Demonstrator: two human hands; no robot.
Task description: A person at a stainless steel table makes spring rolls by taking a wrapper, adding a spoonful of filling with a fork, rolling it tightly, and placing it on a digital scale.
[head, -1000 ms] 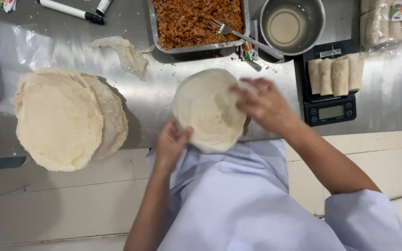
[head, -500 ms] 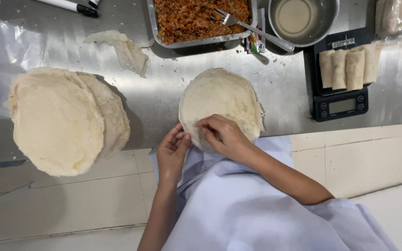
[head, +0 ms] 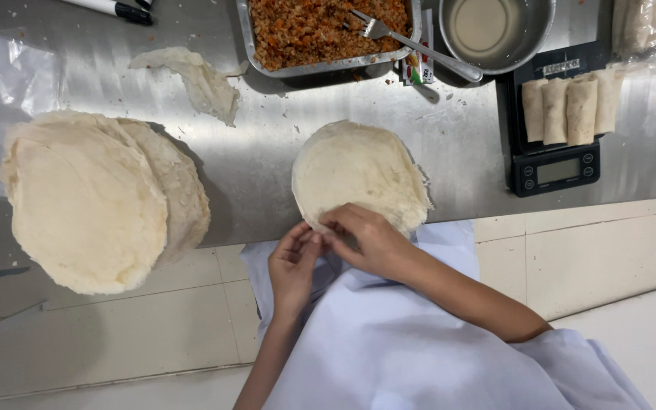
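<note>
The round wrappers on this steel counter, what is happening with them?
A person picks at the near edge of a small stack of round wrappers with the left hand and right hand, fingertips together at the rim. A bigger wrapper stack lies to the left. Behind are a tray of minced filling with a fork, and finished rolls on a scale.

Pale cream wrappers [head: 360, 171], orange-brown speckled filling [head: 320, 29], a black scale [head: 556, 163], and seemingly light-blue clothing [head: 389, 342].
</note>
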